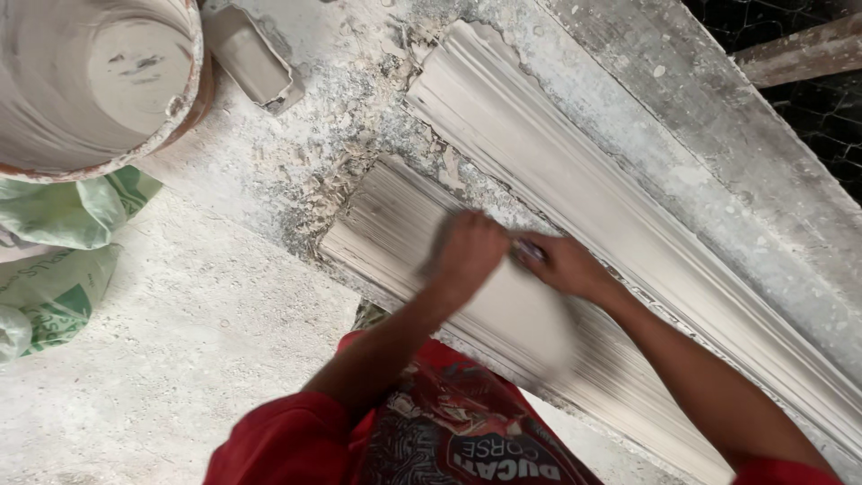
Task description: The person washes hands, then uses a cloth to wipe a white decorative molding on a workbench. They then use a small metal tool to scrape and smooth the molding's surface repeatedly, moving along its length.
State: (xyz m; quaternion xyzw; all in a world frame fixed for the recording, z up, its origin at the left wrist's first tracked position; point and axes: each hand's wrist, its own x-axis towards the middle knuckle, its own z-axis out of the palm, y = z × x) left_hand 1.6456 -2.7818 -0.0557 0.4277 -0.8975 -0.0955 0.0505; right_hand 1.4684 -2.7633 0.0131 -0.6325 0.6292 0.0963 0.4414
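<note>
Pressing together at frame centre, the left hand (467,254) and right hand (558,265) clamp a blurred flat tool onto the wet plaster moulding (395,224), bucket (94,81) at 10 o'clock; uneven pressure would likely gouge its ribs.

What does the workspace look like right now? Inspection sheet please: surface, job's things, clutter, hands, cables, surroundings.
Surface: rough grey bench, crusted with dried plaster crumbs.
Job's things: two long ribbed plaster mouldings lie side by side, the near moulding under both hands, the far moulding beyond it; a pale sheet lies on the near one.
Clutter: plaster-smeared bucket at top left; small plaster-coated scoop beside it; green and white sacks on the floor at left.
Hands: left hand blurred, pressed on the sheet; right hand beside it, gripping a small tool, too blurred to identify.
Cables: nothing seen.
Surroundings: pale concrete floor; wire mesh at top right.
</note>
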